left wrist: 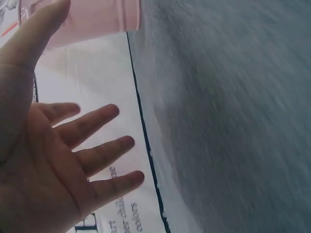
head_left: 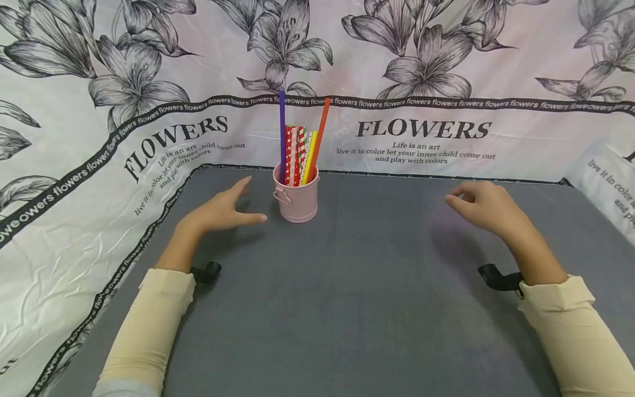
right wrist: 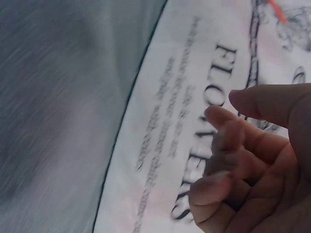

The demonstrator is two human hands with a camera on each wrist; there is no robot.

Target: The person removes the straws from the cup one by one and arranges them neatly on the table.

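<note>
A pink, round bucket (head_left: 297, 207), apparently of painted metal as far as could be judged from the head view, was placed near the back edge of the table, left of centre. It was filled with upright, slim, multicoloured straws (head_left: 302, 157): dotted, striped and yellow ones were crowded between a taller purple straw (head_left: 282, 138) and a leaning orange straw (head_left: 321, 135). The left hand (head_left: 220, 209) was held just beside the bucket, fingers and thumb spread wide, with nothing grasped. The right hand (head_left: 488, 207) was held well apart from it, fingers loosely bent, also unfilled. Black, curved wrist mounts (head_left: 206, 273) were seen at both cream fabric cuffs (head_left: 555, 295).

The table was covered in dark grey cloth (head_left: 347, 309) and backed by white fabric (head_left: 327, 129) printed with line-drawn lilies. "FLOWERS" was printed above "Life is an art"; "flowers" was repeated along a black band (head_left: 421, 103).
</note>
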